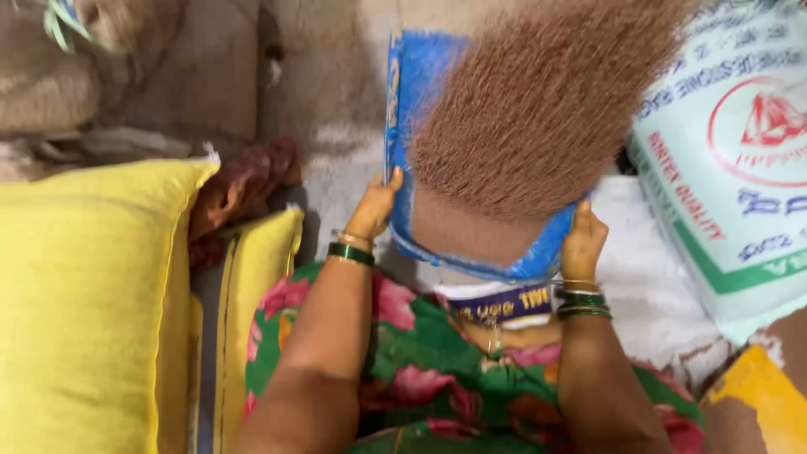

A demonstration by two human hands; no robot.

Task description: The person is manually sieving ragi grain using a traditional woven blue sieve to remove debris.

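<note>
Centre of frame: blue winnowing tray [420,76], tilted, holding a mound of brown grain [538,101] blurred with motion, spilling past the tray's upper right edge.

Left hand [376,206] clamped on the tray's left rim, fingers curled round the blue edge, thumb on top. Green and gold bangles at the wrist.

Right hand [582,240] clamped on the lower right rim, fingers wrapped over the edge. Stack of green and gold bangles [582,301] just below.

Near edge of the tray curved, close above the lap; green floral garment [420,361] filling the lower centre.

Left third of frame: large yellow sack [84,303], upright, its right edge near the left forearm. Second yellow sack [256,269] narrow, wedged between the first and the garment. Crumpled dark red cloth [244,181] above it.

Right side: white printed sack [731,160] with green and red markings, its left edge just beside the grain mound. White cloth [639,252] below the right hand.

Upper left: brown sacking [126,76], blurred.

Bare grey floor [336,126] showing only in a narrow strip left of the tray. Little open room either side; sacks crowd both flanks.
</note>
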